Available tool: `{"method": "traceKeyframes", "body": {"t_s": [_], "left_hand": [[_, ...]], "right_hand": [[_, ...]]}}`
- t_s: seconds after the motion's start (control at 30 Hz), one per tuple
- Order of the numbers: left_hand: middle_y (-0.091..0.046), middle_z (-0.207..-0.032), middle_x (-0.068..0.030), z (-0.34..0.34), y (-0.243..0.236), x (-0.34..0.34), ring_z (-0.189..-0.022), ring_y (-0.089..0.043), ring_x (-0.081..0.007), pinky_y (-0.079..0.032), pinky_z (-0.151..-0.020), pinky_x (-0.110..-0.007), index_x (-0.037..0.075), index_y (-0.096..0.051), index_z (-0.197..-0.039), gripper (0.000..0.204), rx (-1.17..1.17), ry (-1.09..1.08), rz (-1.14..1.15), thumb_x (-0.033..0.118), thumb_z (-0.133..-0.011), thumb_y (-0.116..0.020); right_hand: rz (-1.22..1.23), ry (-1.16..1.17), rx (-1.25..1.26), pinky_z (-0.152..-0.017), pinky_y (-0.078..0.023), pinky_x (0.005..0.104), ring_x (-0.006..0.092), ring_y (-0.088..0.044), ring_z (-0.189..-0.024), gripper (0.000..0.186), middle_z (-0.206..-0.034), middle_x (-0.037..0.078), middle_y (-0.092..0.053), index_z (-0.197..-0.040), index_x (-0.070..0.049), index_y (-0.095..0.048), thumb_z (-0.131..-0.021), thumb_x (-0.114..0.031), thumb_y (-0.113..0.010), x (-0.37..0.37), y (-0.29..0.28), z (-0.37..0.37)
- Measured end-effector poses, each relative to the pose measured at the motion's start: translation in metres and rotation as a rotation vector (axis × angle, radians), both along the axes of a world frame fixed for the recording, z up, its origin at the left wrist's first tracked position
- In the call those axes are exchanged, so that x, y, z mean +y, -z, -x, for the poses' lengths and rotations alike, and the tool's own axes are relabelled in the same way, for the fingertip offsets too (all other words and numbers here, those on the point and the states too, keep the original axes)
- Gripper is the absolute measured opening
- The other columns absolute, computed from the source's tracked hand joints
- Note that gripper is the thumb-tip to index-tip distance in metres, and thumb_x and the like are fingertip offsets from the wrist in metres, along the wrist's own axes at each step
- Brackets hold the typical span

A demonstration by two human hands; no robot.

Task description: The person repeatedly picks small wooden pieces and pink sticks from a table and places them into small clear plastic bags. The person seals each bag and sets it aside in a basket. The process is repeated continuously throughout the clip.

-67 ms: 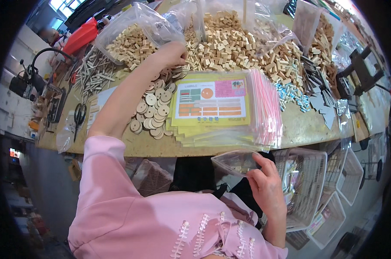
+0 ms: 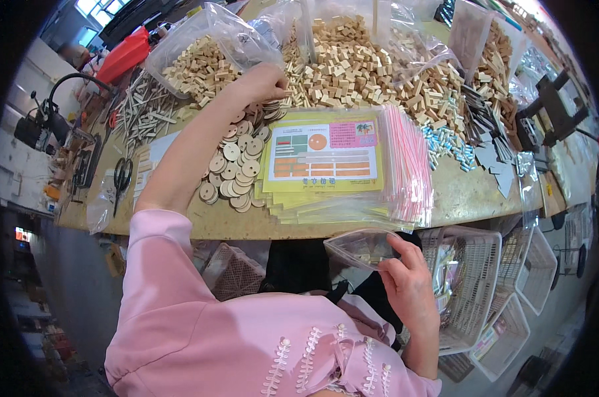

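Observation:
My left hand (image 2: 265,81) reaches to the far side of the table, its fingers curled down at the edge of a heap of small wooden pegs (image 2: 297,96). Whatever lies between those fingertips is hidden. Just below it spreads a pile of round wooden discs with holes (image 2: 232,172). In front of my body, past the table's near edge, my right hand (image 2: 409,281) pinches a clear plastic bag (image 2: 362,248) by its side, and the bag's mouth gapes. A few small pale pieces show inside the bag.
A stack of yellow printed zip bags (image 2: 326,155) lies mid-table. Wooden blocks (image 2: 346,66) are heaped behind it, with blue-and-white pegs (image 2: 448,145) and grey flat pieces (image 2: 495,162) to the right. Scissors (image 2: 122,177) lie left. White baskets (image 2: 468,291) stand below the table's right side.

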State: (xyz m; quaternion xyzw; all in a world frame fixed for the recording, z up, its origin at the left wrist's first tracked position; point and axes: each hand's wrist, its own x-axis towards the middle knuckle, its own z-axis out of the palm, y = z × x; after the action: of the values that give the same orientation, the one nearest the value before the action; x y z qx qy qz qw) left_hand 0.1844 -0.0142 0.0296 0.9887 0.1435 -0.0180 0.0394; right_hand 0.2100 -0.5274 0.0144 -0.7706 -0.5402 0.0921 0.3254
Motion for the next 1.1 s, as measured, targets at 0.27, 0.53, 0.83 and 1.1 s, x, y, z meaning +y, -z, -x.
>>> {"method": "traceKeyframes", "body": {"t_s": [0.27, 0.53, 0.83, 1.1], "left_hand": [[-0.075, -0.090, -0.0140, 0.028, 0.004, -0.007, -0.081, -0.071, -0.0298, -0.055, -0.076, -0.039, 0.007, -0.078, -0.099, 0.028, -0.304, -0.117, 0.282, 0.029, -0.083, -0.076], [-0.074, -0.089, -0.0149, 0.003, 0.012, -0.012, -0.086, -0.071, -0.0341, -0.055, -0.077, -0.046, 0.009, -0.078, -0.089, 0.019, -0.110, -0.102, -0.053, 0.026, -0.081, -0.077], [-0.075, -0.090, -0.0144, 0.006, 0.022, -0.010, -0.085, -0.071, -0.0324, -0.055, -0.076, -0.043, 0.012, -0.080, -0.092, 0.019, -0.231, -0.124, -0.046, 0.028, -0.085, -0.073], [-0.075, -0.092, -0.0010, 0.042, -0.027, -0.114, -0.082, -0.065, -0.0070, -0.053, -0.077, -0.025, 0.002, -0.078, -0.101, 0.015, -0.411, -0.100, 0.983, 0.012, -0.090, -0.077]], "right_hand": [[-0.034, -0.027, -0.020, -0.096, -0.052, 0.0449, 0.0395, -0.061, -0.117, 0.012, -0.130, 0.021, -0.063, -0.088, 0.002, -0.067, -0.079, 0.003, -0.074, 0.007, -0.006, 0.001], [-0.037, -0.032, -0.026, -0.097, -0.052, 0.0447, 0.0389, -0.062, -0.117, 0.012, -0.131, 0.020, -0.063, -0.088, 0.002, -0.067, -0.079, 0.003, -0.074, 0.007, -0.009, 0.008], [-0.030, -0.007, -0.032, -0.098, -0.050, 0.0450, 0.0371, -0.061, -0.118, 0.013, -0.132, 0.020, -0.062, -0.088, 0.001, -0.068, -0.076, 0.001, -0.075, -0.001, -0.004, 0.009], [-0.068, -0.015, -0.041, -0.097, -0.051, 0.0449, 0.0373, -0.062, -0.117, 0.013, -0.132, 0.019, -0.063, -0.087, 0.001, -0.068, -0.076, 0.001, -0.075, 0.003, -0.010, 0.008]]}}
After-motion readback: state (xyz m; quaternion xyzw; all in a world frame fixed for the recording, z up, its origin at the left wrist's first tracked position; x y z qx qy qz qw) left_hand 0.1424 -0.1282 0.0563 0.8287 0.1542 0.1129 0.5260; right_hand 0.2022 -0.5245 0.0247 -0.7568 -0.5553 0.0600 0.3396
